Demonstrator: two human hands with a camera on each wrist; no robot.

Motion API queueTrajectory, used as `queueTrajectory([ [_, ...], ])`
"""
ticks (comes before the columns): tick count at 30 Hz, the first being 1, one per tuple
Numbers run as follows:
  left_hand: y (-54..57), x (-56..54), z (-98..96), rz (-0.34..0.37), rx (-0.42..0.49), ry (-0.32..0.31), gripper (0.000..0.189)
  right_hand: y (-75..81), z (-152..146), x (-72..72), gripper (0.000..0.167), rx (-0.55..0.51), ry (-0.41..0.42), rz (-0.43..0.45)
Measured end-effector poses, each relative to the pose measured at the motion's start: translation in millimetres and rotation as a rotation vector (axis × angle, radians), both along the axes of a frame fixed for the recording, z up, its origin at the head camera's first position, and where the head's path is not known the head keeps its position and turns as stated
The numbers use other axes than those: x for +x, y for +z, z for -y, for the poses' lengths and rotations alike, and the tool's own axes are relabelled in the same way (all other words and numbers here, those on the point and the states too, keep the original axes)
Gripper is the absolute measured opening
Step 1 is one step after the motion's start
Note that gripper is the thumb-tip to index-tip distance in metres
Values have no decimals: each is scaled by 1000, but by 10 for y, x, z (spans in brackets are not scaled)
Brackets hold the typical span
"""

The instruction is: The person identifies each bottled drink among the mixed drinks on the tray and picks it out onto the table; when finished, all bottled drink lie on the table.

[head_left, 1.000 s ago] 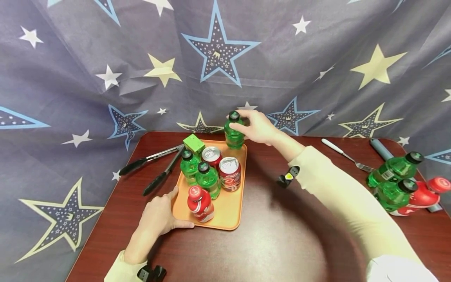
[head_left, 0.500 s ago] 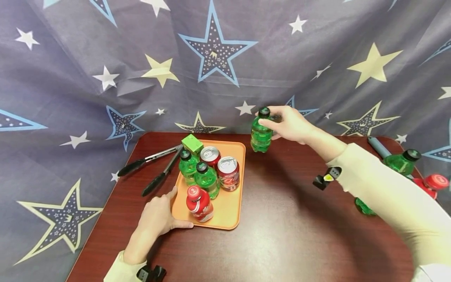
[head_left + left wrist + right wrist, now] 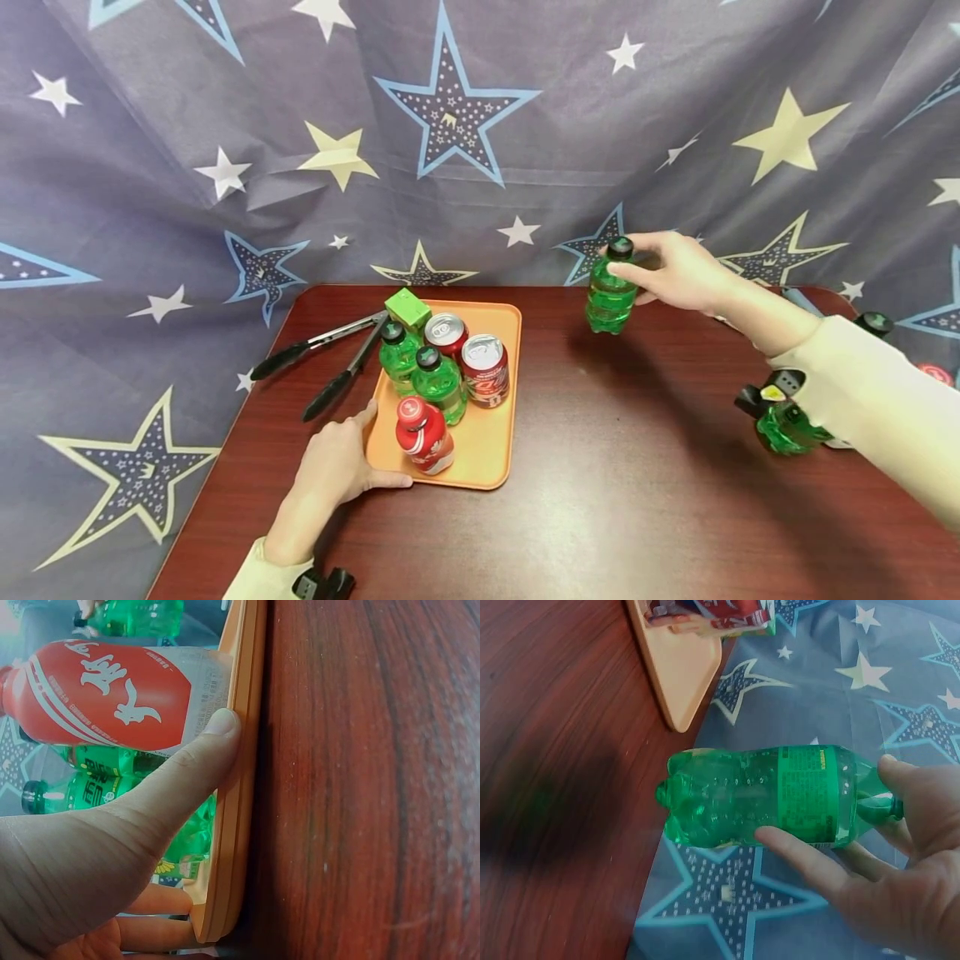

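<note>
In the head view, my right hand point(image 3: 678, 271) holds a green soda bottle point(image 3: 610, 296) upright near its black cap, raised over the table right of the tray. The right wrist view shows the thumb and fingers around this green bottle point(image 3: 750, 796), its base clear of the wood. My left hand point(image 3: 337, 458) rests at the near left corner of an orange tray point(image 3: 480, 450), thumb along the front rim, fingers at the left side. On the tray stand a red bottle point(image 3: 425, 437), two green bottles point(image 3: 440, 387), two red cans point(image 3: 486, 375) and a green box point(image 3: 407, 308).
Black-handled tongs point(image 3: 330, 367) lie left of the tray, their tips by the green box. At the right, more bottles, including a green bottle point(image 3: 787, 429), are partly hidden behind my right sleeve point(image 3: 870, 408). A star-patterned cloth point(image 3: 480, 208) hangs behind the table point(image 3: 600, 500).
My right hand has carried the green soda bottle from over the tray's far right corner to the right, off the tray. The left hand has stayed at the tray corner.
</note>
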State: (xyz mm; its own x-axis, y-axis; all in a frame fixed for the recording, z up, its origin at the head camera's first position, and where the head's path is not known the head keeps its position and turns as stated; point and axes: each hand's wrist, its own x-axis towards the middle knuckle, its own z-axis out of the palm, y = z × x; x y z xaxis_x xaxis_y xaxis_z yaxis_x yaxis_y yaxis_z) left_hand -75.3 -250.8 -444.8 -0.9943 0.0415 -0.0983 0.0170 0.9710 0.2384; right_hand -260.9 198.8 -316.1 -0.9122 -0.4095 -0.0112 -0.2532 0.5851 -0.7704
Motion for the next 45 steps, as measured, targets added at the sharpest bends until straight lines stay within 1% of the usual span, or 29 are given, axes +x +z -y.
queueTrajectory([
  [5, 9, 10, -2, -4, -9, 0, 134, 39, -210, 79, 40, 20, -43, -4],
  [10, 23, 5, -1, -3, -7, 0, 135, 72, -413, 148, 43, 89, -67, -10],
  [13, 13, 8, 13, 2, -3, 6, 135, 80, -530, 178, 45, 128, -70, -14],
  [15, 2, 11, 24, 5, 1, 13, 134, 74, -606, 198, 46, 158, -76, -27],
  [21, -11, 10, 35, 5, 1, 20, 134, 28, -839, 257, 49, 235, -128, -72],
  [24, -5, 12, 33, 8, 1, 24, 134, 21, -957, 286, 53, 253, -146, -60],
  [27, -5, 15, 30, 9, -2, 22, 134, 19, -1071, 324, 54, 323, -174, -104],
  [31, -23, 13, 30, -6, -4, 6, 133, 1, -1204, 380, 50, 385, -217, -186],
  [33, -23, 10, 30, -13, -3, -1, 132, -10, -1256, 403, 48, 399, -228, -206],
  [38, -15, 9, 27, -18, 0, -7, 131, -39, -1349, 461, 73, 467, -267, -198],
  [40, -14, 13, 24, -16, 1, -7, 131, -60, -1386, 487, 78, 489, -282, -191],
  [42, -13, 19, 21, -14, 0, -6, 131, -87, -1414, 510, 75, 498, -287, -203],
  [44, -9, 23, 19, -10, 0, -5, 131, -112, -1447, 530, 68, 502, -291, -218],
  [45, -8, 27, 20, -8, -1, -3, 131, -123, -1462, 537, 68, 508, -294, -227],
])
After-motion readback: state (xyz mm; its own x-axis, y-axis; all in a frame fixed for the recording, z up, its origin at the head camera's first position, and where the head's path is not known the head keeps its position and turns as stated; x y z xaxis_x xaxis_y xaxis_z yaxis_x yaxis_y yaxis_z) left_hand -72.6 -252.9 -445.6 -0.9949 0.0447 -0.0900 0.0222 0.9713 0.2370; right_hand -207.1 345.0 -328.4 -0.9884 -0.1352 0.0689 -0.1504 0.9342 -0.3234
